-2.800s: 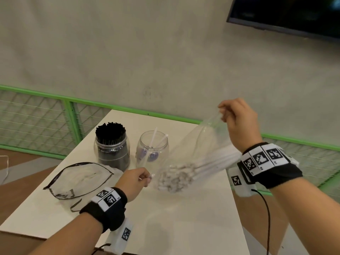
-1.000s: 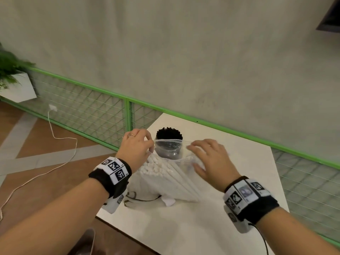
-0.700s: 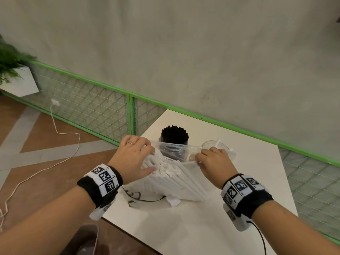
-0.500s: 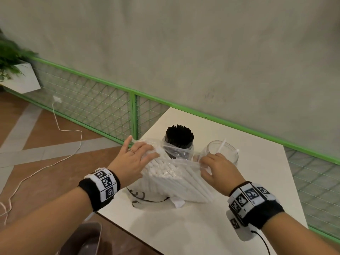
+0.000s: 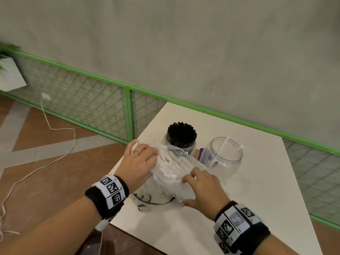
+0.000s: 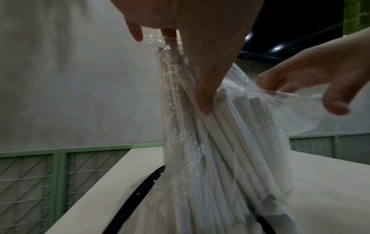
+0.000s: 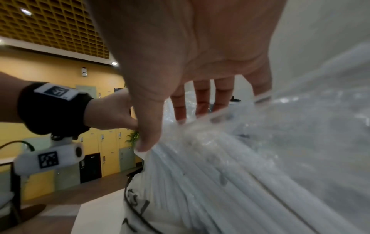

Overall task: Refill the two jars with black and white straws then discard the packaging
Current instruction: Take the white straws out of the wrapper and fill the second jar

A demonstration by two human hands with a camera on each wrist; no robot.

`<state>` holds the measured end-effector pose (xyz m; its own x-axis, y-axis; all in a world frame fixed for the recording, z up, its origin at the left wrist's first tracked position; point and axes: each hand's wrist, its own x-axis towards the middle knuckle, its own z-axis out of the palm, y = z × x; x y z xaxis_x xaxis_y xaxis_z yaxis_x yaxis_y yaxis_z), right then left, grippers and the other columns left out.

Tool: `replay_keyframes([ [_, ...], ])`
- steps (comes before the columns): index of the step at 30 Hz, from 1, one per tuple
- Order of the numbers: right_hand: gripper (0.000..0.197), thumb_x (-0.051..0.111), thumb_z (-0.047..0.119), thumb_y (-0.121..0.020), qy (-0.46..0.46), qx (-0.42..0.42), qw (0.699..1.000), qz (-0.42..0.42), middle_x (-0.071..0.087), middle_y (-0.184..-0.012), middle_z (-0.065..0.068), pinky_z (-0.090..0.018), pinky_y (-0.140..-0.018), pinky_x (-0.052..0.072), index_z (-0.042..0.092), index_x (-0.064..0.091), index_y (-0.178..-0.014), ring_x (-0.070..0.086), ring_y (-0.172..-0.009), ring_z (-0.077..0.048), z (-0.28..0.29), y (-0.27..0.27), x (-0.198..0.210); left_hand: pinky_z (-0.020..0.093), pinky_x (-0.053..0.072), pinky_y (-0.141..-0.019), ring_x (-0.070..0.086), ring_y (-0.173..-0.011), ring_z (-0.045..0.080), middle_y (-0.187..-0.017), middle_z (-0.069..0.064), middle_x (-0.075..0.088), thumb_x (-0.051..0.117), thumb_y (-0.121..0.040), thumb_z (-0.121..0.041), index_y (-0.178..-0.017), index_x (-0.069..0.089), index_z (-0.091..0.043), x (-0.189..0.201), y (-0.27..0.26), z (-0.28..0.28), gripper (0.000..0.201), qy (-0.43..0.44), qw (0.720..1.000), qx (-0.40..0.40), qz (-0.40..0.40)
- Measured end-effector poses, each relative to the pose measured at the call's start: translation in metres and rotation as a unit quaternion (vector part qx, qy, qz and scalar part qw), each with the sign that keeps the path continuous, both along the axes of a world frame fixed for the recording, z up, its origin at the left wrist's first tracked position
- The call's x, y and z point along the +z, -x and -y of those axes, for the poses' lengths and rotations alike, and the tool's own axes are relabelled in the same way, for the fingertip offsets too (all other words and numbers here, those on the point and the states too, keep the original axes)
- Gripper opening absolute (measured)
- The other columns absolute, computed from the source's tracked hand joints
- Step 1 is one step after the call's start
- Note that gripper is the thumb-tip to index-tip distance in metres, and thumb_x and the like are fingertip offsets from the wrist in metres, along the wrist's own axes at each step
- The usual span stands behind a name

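A clear plastic bag of white straws stands tilted on the white table, its mouth up. My left hand grips the bag's top left, thumb pressed on the straws through the film. My right hand holds the bag's right side; its fingers hook over the rim and pull the plastic taut. Behind the bag stand a jar packed with black straws and a clear jar holding two white straws.
An empty black-edged plastic package lies flat under the bag near the table's left edge. A green mesh railing runs behind the table. A white cable trails on the floor to the left.
The bag, held slanted in the air 2.8 s ago, now stands on the table. My right hand slid from the rim near the clear jar down toward me. My left fingers curled over the top.
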<state>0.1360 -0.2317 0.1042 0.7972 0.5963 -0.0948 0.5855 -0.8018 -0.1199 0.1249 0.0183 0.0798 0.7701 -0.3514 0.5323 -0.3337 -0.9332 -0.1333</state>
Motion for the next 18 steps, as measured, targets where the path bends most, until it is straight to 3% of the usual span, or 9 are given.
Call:
replay_keyframes([
  [2, 0.024, 0.068, 0.041, -0.080, -0.068, 0.014, 0.997, 0.032, 0.050, -0.113, 0.009, -0.045, -0.093, 0.044, 0.031, 0.056, -0.098, 0.051, -0.100, -0.018, 0.000, 0.007, -0.008, 0.057, 0.029, -0.104, 0.050, -0.104, 0.022, -0.100, -0.006, 0.062, 0.080, -0.055, -0.020, -0.081, 0.055, -0.022, 0.000, -0.001, -0.002, 0.037, 0.011, 1.000, -0.005, 0.003],
  [4, 0.013, 0.066, 0.034, -0.081, -0.106, 0.005, 0.994, 0.034, 0.052, -0.124, 0.010, -0.049, -0.097, 0.042, 0.031, 0.054, -0.085, 0.050, -0.112, -0.019, 0.002, 0.010, -0.013, 0.058, 0.030, -0.103, 0.047, -0.102, 0.021, -0.096, -0.006, 0.061, 0.083, -0.051, -0.022, -0.093, 0.058, -0.024, 0.000, -0.002, -0.003, 0.049, 0.020, 1.000, -0.002, -0.012],
  [6, 0.010, 0.058, 0.037, -0.086, -0.116, -0.015, 0.993, -0.010, 0.039, -0.142, 0.012, -0.050, -0.112, 0.023, 0.031, 0.050, -0.084, 0.030, -0.134, -0.016, 0.002, 0.012, -0.015, 0.061, 0.030, -0.102, 0.045, -0.100, 0.021, -0.096, -0.005, 0.059, 0.085, -0.047, -0.024, -0.105, 0.059, -0.027, 0.001, -0.004, -0.003, 0.064, 0.018, 0.999, 0.000, -0.038],
  [8, 0.017, 0.046, 0.050, -0.087, -0.140, -0.042, 0.987, -0.065, 0.038, -0.140, 0.019, -0.046, -0.115, 0.009, 0.033, 0.048, -0.090, 0.019, -0.138, -0.008, 0.001, 0.012, -0.013, 0.063, 0.029, -0.102, 0.044, -0.099, 0.021, -0.094, -0.005, 0.057, 0.086, -0.046, -0.021, -0.104, 0.061, -0.030, 0.001, -0.005, -0.002, 0.064, 0.015, 0.999, -0.007, -0.045],
  [10, 0.038, 0.031, 0.060, -0.085, -0.159, -0.055, 0.984, -0.064, 0.043, -0.129, 0.023, -0.040, -0.111, 0.010, 0.037, 0.049, -0.109, 0.024, -0.133, -0.006, -0.004, 0.011, -0.006, 0.064, 0.026, -0.103, 0.044, -0.100, 0.022, -0.093, -0.005, 0.056, 0.086, -0.045, -0.016, -0.097, 0.062, -0.031, 0.000, -0.005, -0.001, 0.059, 0.019, 0.999, -0.015, -0.045],
  [13, 0.051, 0.046, 0.054, -0.089, -0.097, -0.040, 0.994, -0.019, 0.043, -0.132, 0.020, -0.036, -0.105, 0.014, 0.038, 0.034, -0.136, 0.028, -0.129, -0.008, -0.011, 0.001, 0.005, 0.065, 0.023, -0.105, 0.045, -0.102, 0.023, -0.098, -0.004, 0.056, 0.084, -0.047, -0.011, -0.093, 0.059, -0.030, -0.002, -0.002, 0.001, 0.056, 0.022, 0.999, -0.024, -0.038],
  [15, 0.048, 0.057, 0.050, -0.086, -0.052, -0.030, 0.998, -0.005, 0.054, -0.117, 0.018, -0.038, -0.106, 0.017, 0.036, 0.043, -0.130, 0.036, -0.121, -0.010, -0.015, -0.005, 0.012, 0.065, 0.022, -0.105, 0.045, -0.102, 0.024, -0.100, -0.003, 0.055, 0.082, -0.048, -0.006, -0.090, 0.058, -0.028, -0.005, -0.001, 0.001, 0.053, 0.021, 0.999, -0.022, -0.030],
  [18, 0.013, 0.066, 0.036, -0.081, -0.058, 0.018, 0.996, 0.071, 0.062, -0.084, 0.016, -0.046, -0.103, 0.030, 0.030, 0.061, -0.091, 0.052, -0.094, -0.013, -0.020, -0.004, 0.012, 0.065, 0.025, -0.104, 0.046, -0.101, 0.024, -0.097, -0.003, 0.055, 0.080, -0.051, -0.005, -0.082, 0.057, -0.025, -0.007, 0.000, 0.001, 0.044, 0.039, 0.999, -0.016, -0.014],
])
